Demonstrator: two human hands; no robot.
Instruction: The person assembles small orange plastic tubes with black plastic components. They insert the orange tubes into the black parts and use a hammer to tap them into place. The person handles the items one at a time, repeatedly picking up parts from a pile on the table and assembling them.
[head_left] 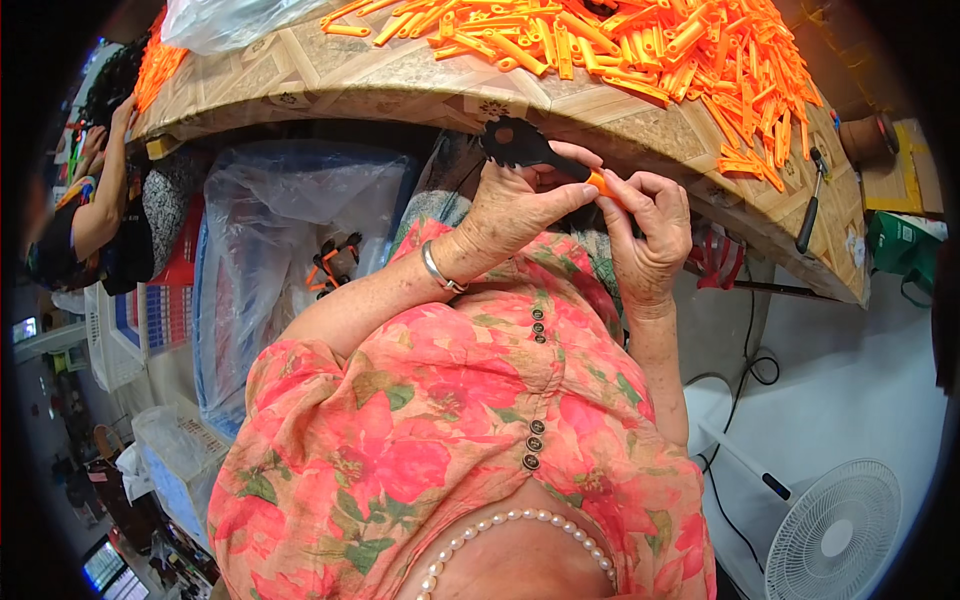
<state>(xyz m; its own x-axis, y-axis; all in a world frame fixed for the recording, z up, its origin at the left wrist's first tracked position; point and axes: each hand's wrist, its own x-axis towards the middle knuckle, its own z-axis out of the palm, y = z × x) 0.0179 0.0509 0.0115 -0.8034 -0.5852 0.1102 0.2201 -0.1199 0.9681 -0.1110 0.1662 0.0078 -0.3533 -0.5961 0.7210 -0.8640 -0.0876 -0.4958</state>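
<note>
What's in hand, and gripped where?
A black toothed utensil: left hand around its shaft below the head; right hand pinching the orange piece at the shaft's other end.

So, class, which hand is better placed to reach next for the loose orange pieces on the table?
Probably the right hand, closer to the rightmost orange pieces, though pinching an orange part; the left hand holds the black toothed piece.

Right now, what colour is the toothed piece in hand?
The toothed piece is black; best in head view.
</note>
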